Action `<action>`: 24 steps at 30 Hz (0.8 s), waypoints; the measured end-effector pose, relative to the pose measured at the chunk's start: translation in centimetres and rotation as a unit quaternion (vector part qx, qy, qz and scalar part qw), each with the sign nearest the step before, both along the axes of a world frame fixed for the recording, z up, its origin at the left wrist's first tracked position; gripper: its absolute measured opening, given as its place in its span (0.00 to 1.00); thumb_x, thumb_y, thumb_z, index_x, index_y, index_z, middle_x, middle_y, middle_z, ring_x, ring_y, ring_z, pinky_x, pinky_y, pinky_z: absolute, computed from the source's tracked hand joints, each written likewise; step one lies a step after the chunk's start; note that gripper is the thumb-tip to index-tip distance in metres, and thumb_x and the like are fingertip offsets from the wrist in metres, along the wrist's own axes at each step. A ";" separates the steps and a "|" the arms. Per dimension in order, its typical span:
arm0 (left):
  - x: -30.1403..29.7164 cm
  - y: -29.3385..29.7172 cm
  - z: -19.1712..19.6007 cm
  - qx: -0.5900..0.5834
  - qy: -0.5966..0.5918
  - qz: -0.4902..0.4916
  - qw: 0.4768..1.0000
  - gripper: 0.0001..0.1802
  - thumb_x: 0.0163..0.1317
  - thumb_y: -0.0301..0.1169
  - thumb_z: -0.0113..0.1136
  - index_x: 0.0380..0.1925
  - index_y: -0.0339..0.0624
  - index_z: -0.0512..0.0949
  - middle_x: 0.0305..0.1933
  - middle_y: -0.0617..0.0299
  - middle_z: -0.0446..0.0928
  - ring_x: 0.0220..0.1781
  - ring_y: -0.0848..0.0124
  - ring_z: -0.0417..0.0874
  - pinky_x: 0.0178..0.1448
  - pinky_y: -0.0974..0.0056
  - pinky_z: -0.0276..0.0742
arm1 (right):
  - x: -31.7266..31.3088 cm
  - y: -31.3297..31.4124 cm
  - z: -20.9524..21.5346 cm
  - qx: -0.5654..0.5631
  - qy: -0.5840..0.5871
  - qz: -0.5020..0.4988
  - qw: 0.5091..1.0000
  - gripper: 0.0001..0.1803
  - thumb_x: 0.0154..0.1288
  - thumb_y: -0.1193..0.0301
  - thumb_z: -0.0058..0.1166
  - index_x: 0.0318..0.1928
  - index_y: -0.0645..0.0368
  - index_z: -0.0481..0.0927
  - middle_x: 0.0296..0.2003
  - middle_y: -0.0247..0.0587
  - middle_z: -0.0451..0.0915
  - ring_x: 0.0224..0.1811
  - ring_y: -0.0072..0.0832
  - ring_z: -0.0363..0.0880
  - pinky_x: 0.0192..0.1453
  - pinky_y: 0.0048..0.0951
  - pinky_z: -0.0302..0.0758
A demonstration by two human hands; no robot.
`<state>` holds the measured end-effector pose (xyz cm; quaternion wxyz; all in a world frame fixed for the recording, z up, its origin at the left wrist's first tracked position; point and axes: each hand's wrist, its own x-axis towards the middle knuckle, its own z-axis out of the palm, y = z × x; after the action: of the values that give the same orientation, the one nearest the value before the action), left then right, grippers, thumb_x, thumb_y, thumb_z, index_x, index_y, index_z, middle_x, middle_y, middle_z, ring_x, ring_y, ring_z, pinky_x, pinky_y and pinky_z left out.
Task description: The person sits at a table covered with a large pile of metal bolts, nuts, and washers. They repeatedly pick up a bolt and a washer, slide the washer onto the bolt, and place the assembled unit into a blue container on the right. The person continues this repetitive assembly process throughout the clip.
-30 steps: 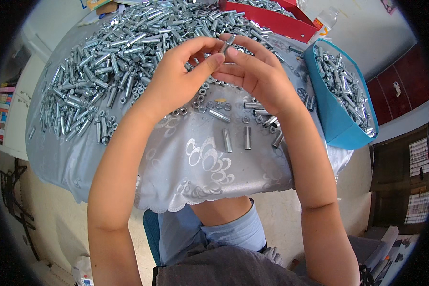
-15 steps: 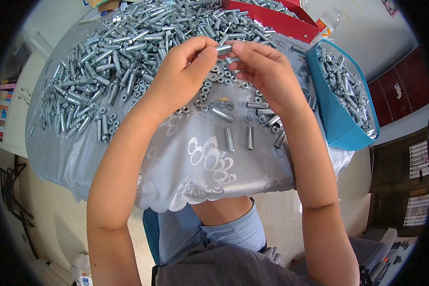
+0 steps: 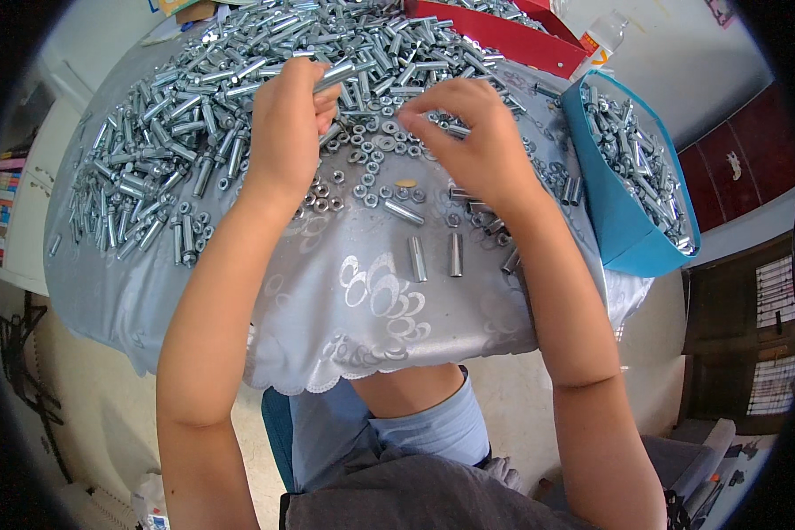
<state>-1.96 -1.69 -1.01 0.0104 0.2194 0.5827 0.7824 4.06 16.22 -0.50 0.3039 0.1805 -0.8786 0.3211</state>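
Note:
My left hand (image 3: 284, 124) is closed round a shiny metal sleeve anchor (image 3: 334, 76), which points up and to the right beside the big pile. Over the small nuts and washers, my right hand (image 3: 468, 132) has its thumb and forefinger brought together. Whatever may be between those fingertips is too small to make out. Loose hex nuts (image 3: 372, 168) and washers lie between my hands. Nearer me, plain metal sleeves (image 3: 418, 259) rest on the silvery tablecloth (image 3: 327, 305).
A large heap of metal anchors (image 3: 185, 115) covers the far and left table. At the right stands a blue fabric bin (image 3: 632, 234) holding more anchors. Behind are a red box (image 3: 503, 40) and a clear bottle (image 3: 605, 40). A small yellowish piece (image 3: 405, 184) lies among the nuts.
My hands have come apart from the metal piece they both held. The left has moved left with it; the right has lowered toward the nuts and washers.

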 end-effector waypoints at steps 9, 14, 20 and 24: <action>-0.8 0.0 -0.7 -0.078 0.074 -0.009 0.994 0.15 0.62 0.33 0.39 0.21 0.34 0.64 0.17 0.66 0.64 0.19 0.79 0.59 0.22 0.71 0.56 | -0.5 0.3 -2.3 0.211 0.002 -0.019 0.977 0.08 0.49 0.66 0.58 0.31 0.53 0.82 0.36 0.32 0.77 0.45 0.33 0.70 0.51 0.35 0.66; 0.4 0.6 0.4 -0.082 -0.001 0.005 0.997 0.18 0.59 0.38 0.36 0.12 0.47 0.54 0.14 0.69 0.53 0.19 0.77 0.57 0.28 0.70 0.55 | -0.4 -0.1 -2.1 0.182 -0.017 -0.020 0.983 0.08 0.50 0.65 0.57 0.31 0.52 0.82 0.35 0.32 0.77 0.45 0.34 0.70 0.51 0.35 0.65; 0.4 0.7 0.3 -0.105 0.002 0.020 0.994 0.18 0.59 0.39 0.36 0.12 0.47 0.54 0.15 0.70 0.54 0.20 0.77 0.57 0.28 0.70 0.54 | -0.2 -0.4 -1.7 0.199 -0.021 -0.014 0.980 0.08 0.50 0.67 0.59 0.31 0.56 0.80 0.36 0.36 0.77 0.45 0.35 0.71 0.51 0.35 0.67; -0.1 0.5 -0.1 -0.053 -0.018 0.002 0.998 0.19 0.59 0.39 0.39 0.12 0.42 0.60 0.14 0.69 0.59 0.17 0.80 0.54 0.21 0.72 0.50 | -0.4 -0.1 -1.5 0.192 -0.005 -0.005 0.981 0.07 0.51 0.70 0.58 0.32 0.58 0.78 0.33 0.36 0.78 0.41 0.32 0.74 0.48 0.32 0.68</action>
<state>-2.04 -1.19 -1.16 0.0310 0.2027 0.6236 0.7544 3.65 16.10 -2.01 0.2608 0.2300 -0.9262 0.1457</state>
